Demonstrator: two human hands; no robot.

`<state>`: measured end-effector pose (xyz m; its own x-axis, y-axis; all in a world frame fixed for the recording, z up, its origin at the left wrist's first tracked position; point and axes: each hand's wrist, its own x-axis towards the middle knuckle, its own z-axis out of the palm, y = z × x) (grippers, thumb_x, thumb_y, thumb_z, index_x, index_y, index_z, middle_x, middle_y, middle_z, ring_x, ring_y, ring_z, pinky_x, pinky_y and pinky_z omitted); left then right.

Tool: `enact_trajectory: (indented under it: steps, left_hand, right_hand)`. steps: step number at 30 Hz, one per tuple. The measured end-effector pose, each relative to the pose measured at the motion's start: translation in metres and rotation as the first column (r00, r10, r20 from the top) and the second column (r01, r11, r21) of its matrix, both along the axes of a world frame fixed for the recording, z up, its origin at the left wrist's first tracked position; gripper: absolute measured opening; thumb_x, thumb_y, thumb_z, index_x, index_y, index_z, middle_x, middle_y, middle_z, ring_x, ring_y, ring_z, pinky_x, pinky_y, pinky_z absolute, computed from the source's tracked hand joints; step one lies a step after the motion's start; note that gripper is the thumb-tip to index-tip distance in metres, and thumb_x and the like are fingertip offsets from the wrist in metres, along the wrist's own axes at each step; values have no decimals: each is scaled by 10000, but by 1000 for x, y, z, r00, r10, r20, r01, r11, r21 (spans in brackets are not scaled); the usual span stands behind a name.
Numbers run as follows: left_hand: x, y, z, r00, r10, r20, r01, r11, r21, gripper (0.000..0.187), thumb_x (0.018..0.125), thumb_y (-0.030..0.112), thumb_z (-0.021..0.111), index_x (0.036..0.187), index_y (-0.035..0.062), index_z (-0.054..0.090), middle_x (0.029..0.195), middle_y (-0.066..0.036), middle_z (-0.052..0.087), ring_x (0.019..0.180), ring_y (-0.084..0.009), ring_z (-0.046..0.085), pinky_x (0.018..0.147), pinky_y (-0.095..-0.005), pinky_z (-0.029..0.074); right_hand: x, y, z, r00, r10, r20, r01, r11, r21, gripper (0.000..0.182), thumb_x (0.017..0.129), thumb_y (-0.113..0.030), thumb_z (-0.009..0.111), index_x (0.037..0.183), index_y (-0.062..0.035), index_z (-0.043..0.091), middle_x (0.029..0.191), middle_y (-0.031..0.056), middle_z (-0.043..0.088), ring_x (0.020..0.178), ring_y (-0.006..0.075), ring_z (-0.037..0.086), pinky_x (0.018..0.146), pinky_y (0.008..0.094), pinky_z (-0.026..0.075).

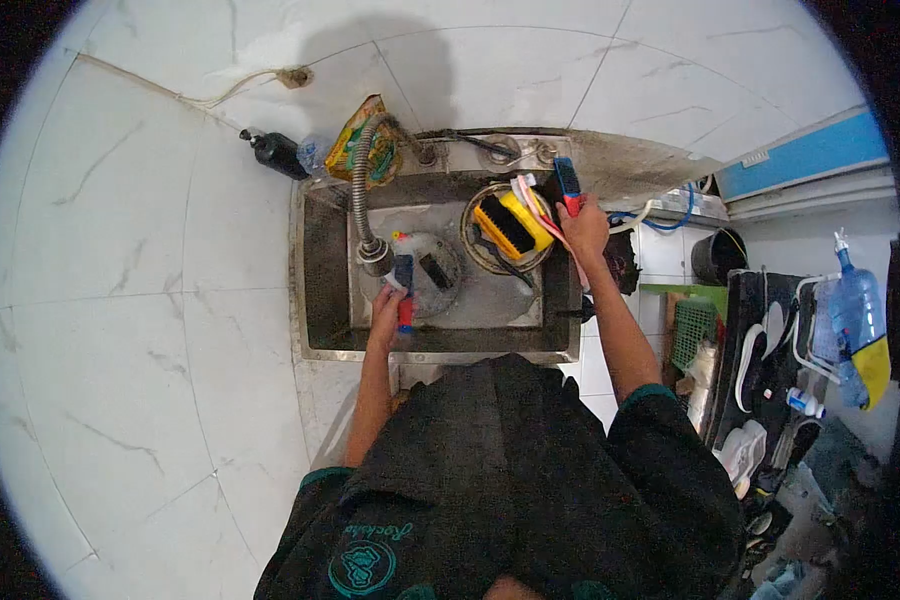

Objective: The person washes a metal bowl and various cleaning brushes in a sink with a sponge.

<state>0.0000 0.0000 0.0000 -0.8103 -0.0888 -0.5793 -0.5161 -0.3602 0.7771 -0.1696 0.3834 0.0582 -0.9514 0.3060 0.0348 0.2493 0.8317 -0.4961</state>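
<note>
My left hand (385, 318) is in the left part of the metal sink (435, 357), closed around a blue-and-red brush (404, 275). A small white piece shows at its fingertips. Right beside this hand is a round, clear tub (448, 300) with a dark block-shaped thing (434, 270) in it. Over the sink's right rim, my right hand (586, 228) grips another brush (567, 178), blue and red with a dark face. Nearby, a round bowl (469, 250) holds a yellow brush with black bristles (505, 225) and pink-and-white strips (533, 205).
A flexible faucet (361, 185) arches over the sink's left side. Behind it stand a yellow-green packet (355, 140) and a black bottle (278, 155). To the right are a dark bucket (718, 257), a green basket (692, 333) and a blue bottle (858, 300).
</note>
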Motion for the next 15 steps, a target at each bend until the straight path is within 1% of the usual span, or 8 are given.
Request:
enact_trajectory:
  steps: [2, 3, 5, 8, 11, 12, 15]
  left_hand:
    - [2, 7, -3, 1000, -7, -5, 7, 1000, 18, 321, 893, 169, 596, 1156, 15, 496, 1008, -136, 638, 794, -221, 656, 730, -368, 559]
    - [3, -12, 10, 1000, 8, -6, -8, 999, -31, 318, 894, 175, 593, 1153, 17, 497, 988, -132, 643, 778, -218, 654, 714, -356, 555]
    - [4, 1, 18, 999, 38, -16, -39, 998, -44, 315, 896, 189, 587, 1148, 21, 500, 947, -125, 653, 745, -211, 649, 683, -330, 547]
    - [2, 8, 19, 996, 62, -56, -64, 997, -34, 311, 901, 210, 580, 1143, 31, 502, 930, -119, 656, 716, -205, 646, 650, -315, 539]
    - [5, -1, 8, 1000, 14, -2, -14, 998, -69, 255, 913, 208, 549, 1119, 58, 551, 911, -76, 665, 681, -156, 634, 562, -284, 516]
    - [4, 1, 12, 999, 26, 33, -23, 997, -74, 253, 917, 212, 542, 1121, 62, 550, 906, -84, 663, 658, -156, 633, 545, -284, 516]
    - [4, 0, 9, 998, 57, 30, -58, 998, 9, 247, 920, 215, 538, 1116, 65, 546, 891, -83, 663, 645, -157, 634, 535, -289, 519]
  right_hand:
    - [1, 5, 6, 1000, -6, 4, 6, 1000, 21, 450, 761, -368, 738, 1031, -55, 559, 878, 204, 667, 829, 410, 645, 713, 494, 505]
    - [3, -13, -2, 1000, 9, -8, -9, 1000, -18, 448, 761, -369, 738, 1027, -57, 558, 870, 202, 666, 826, 408, 646, 710, 493, 505]
    - [5, -4, -4, 999, 39, -38, -39, 999, -11, 444, 761, -372, 737, 1020, -60, 557, 853, 199, 665, 819, 404, 647, 702, 492, 505]
    - [7, 2, -1, 998, 57, -14, -57, 998, 8, 459, 763, -393, 732, 1025, -64, 549, 835, 193, 664, 805, 401, 648, 694, 488, 505]
    - [5, 5, -4, 999, 45, 11, -45, 998, -48, 482, 763, -415, 727, 1048, -73, 541, 836, 190, 666, 805, 399, 650, 690, 484, 506]
    - [5, 3, 3, 1000, 12, 7, -12, 998, -60, 469, 751, -397, 745, 1026, -56, 577, 844, 165, 681, 802, 376, 661, 702, 449, 516]
    - [5, 3, 10, 999, 19, 45, -17, 998, -55, 543, 759, -439, 724, 1112, -73, 533, 866, 215, 667, 853, 414, 642, 729, 486, 502]
